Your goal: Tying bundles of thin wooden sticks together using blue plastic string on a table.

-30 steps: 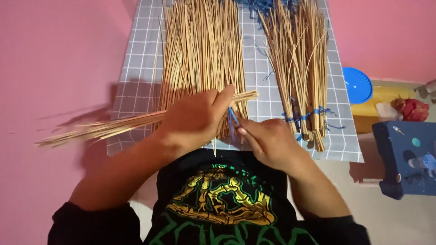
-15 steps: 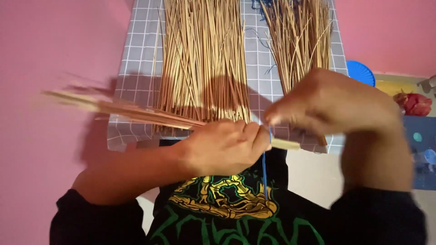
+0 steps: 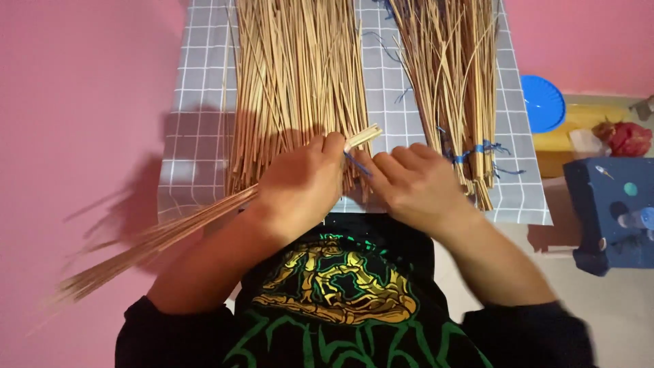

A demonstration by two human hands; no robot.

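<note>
My left hand [image 3: 300, 184] is closed around a small bundle of thin tan sticks [image 3: 157, 238]; the cut ends poke out past my fingers and the long tips trail off to the lower left. My right hand [image 3: 412, 184] pinches a blue string [image 3: 357, 164] that runs to the bundle right beside my left fingers. Both hands hover over the near edge of a grey checked cloth [image 3: 197, 102]. A large loose pile of sticks [image 3: 296, 82] lies on the cloth behind my left hand.
At the right of the cloth lies a second stick bundle [image 3: 453, 75] bound with blue string. Further right are a blue round lid [image 3: 543, 102], a red object [image 3: 627, 138] and a dark blue box [image 3: 610, 211]. Pink floor surrounds the cloth.
My right hand has come down from its raised pull and is back beside my left hand. The bundle has swung, so its tips now point lower left.
</note>
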